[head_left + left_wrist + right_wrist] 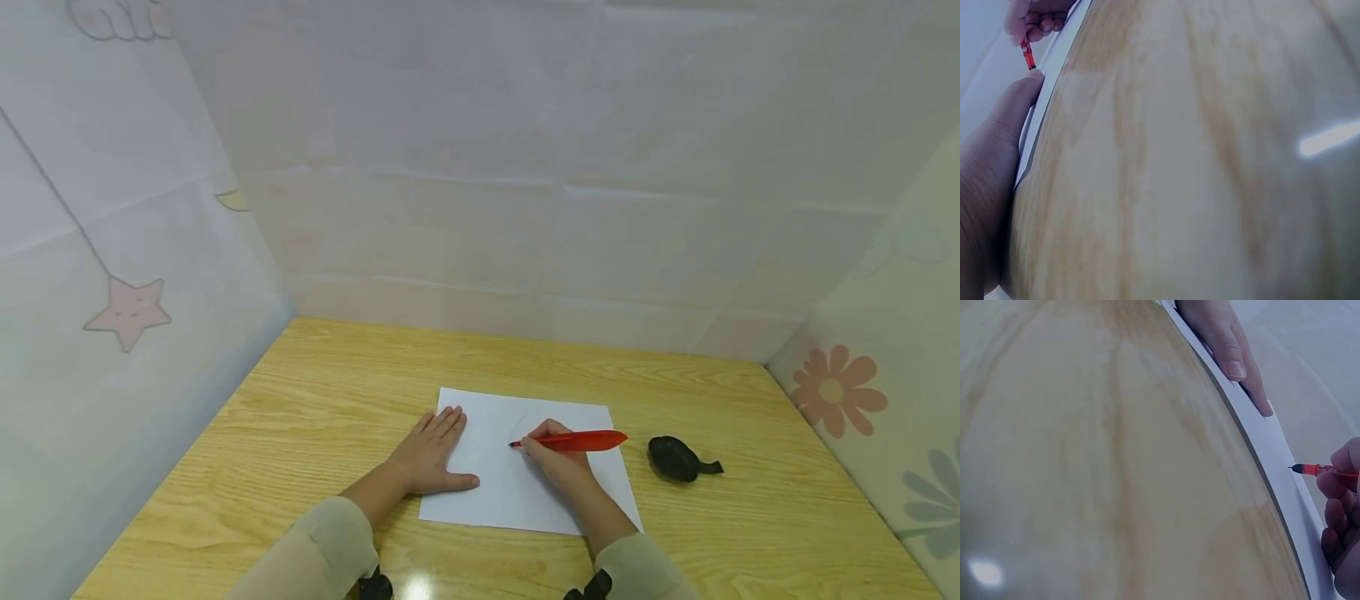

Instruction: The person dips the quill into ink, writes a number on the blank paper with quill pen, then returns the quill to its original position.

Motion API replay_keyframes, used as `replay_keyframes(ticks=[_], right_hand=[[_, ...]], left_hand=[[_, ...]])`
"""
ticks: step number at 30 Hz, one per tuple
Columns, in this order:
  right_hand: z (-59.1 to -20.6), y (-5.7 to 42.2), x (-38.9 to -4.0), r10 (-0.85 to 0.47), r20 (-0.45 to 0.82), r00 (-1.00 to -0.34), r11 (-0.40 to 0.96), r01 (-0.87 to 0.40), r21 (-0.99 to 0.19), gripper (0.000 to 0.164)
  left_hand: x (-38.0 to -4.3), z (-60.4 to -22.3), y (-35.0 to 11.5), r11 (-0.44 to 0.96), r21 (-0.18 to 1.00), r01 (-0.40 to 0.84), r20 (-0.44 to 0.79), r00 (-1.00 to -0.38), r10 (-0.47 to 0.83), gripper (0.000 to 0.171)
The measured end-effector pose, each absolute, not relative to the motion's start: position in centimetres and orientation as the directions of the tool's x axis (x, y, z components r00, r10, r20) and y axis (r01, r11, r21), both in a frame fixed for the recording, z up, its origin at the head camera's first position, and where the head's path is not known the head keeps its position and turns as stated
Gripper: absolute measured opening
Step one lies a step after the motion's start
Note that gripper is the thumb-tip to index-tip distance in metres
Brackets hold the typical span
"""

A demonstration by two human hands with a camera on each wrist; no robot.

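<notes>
A white sheet of paper point(495, 500) lies on the wooden table. My left hand point(433, 454) rests flat on its left side, fingers spread and thumb pointing right. With my right hand point(562, 467) I pinch a red pen point(581, 441) whose upper end widens into a leaf or feather shape. The pen's dark tip meets the paper near the middle, beside a faint curved line. In the right wrist view the pen point(1313, 469) shows a black tip section and a red barrel between thumb and fingers. The left wrist view has my left thumb point(1019, 103) along the paper's edge.
Right of the paper, a dark rounded object point(672, 459) with a short strap-like tail lies on the table point(300, 400). Pale cloth walls point(480, 233) printed with stars and flowers enclose the table at the back and both sides.
</notes>
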State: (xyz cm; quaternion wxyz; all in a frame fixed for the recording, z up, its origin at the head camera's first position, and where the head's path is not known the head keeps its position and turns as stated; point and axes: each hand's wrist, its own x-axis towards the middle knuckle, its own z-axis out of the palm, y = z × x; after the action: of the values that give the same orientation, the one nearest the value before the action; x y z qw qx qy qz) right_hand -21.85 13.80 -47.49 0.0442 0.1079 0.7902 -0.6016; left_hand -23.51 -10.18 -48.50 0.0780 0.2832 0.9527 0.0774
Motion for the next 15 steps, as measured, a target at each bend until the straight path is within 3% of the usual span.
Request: replay_keyframes(ticks=[15], right_hand=[[-47.78,13.83,-21.52,0.100,-0.181,-0.978,0.291,0.203,-0.935,0.009]], left_hand=[[-23.65,-48.91,-10.28,0.821,0.191,0.538,-0.086,-0.824,0.560,0.108]])
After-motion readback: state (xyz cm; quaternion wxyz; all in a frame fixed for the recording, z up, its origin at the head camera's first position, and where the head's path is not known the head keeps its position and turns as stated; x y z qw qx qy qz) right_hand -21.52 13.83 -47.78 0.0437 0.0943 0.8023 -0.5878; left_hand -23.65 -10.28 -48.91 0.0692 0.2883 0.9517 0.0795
